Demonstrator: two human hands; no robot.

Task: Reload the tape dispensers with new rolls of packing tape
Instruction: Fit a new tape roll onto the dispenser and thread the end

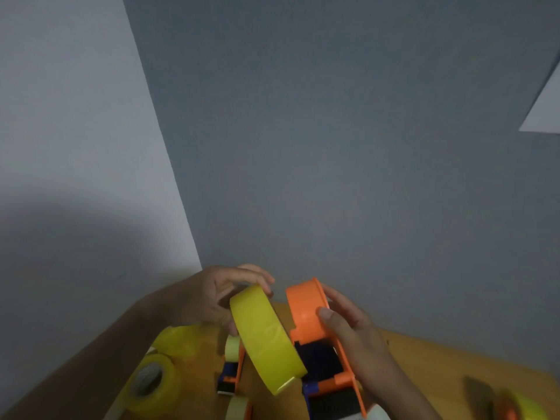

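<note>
Now gripped in left hand [209, 295], yellow tape roll [266, 338] just left of orange dispenser [315, 328] clasped by right hand [348, 325]; axes nearly parallel.

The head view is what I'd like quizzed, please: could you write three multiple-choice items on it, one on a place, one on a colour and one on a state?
1. Where is the roll that is being held?
A. left of the dispenser
B. on the dispenser's hub
C. flat on the table

2. What colour is the dispenser being held?
A. blue
B. orange
C. green

3. What is the right hand doing?
A. hanging idle
B. pointing at the wall
C. gripping the dispenser

Answers: 1 A, the yellow roll sits in the left hand, apart from the dispenser with a gap between them. 2 B, its shell is orange. 3 C, its thumb and fingers wrap the shell.
</note>
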